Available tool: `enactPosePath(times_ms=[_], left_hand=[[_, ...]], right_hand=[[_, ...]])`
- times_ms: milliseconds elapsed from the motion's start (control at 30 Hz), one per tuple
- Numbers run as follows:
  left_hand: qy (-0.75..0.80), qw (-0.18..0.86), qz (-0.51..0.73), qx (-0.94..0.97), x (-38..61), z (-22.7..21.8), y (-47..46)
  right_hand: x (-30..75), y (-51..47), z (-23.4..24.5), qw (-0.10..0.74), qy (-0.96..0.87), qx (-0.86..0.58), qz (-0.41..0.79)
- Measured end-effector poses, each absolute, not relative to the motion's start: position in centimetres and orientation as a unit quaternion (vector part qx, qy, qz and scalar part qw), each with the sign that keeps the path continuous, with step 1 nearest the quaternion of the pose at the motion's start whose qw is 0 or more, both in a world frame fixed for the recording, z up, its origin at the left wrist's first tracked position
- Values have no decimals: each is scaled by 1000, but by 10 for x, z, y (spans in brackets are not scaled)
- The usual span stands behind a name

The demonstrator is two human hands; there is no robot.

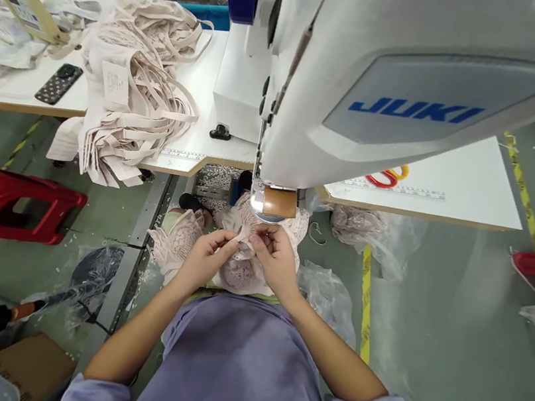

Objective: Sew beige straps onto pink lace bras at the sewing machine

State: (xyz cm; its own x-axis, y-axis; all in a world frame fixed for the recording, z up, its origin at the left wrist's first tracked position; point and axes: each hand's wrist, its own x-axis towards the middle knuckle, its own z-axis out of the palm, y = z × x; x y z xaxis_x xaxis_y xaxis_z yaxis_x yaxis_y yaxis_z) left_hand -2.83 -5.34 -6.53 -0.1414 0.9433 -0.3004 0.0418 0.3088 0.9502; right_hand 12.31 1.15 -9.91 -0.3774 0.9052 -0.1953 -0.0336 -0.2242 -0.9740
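Note:
A pale pink lace bra (242, 276) lies over my lap, just below the head of a white sewing machine (301, 138). My left hand (211, 256) pinches a narrow edge of it between thumb and fingers. Close beside it, my right hand (275, 258) pinches the same part from the other side. Both hands are in front of the machine's round metal plate (257, 204), which carries a brown pad (279, 202). More lace cups (178, 244) hang to the left of my left hand.
On the white table (190, 142) a big pile of pale bras (133, 87) lies at the left, near a phone (58, 83). Scissors with red and yellow handles (385, 178) rest right of the machine. Red stools (5, 203) stand at both sides. Plastic bags (331, 297) lie on the floor.

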Motion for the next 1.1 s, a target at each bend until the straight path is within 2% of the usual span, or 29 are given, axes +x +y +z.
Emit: enactPosePath(times_ms=[133, 367, 533, 767, 1100], left_hand=[[581, 580, 487, 298, -26, -60, -54], [566, 600, 501, 263, -23, -54, -58], [592, 567, 487, 302, -21, -51, -58], [654, 463, 423, 422, -19, -51, -58], [645, 495, 444, 376, -18, -60, -61]], right_hand=[[127, 9, -98, 344, -530, -395, 667], [129, 11, -87, 339, -542, -391, 663], [130, 14, -78, 320, -547, -403, 660], [134, 16, -75, 304, -557, -414, 652], [137, 13, -75, 319, -529, -397, 679]])
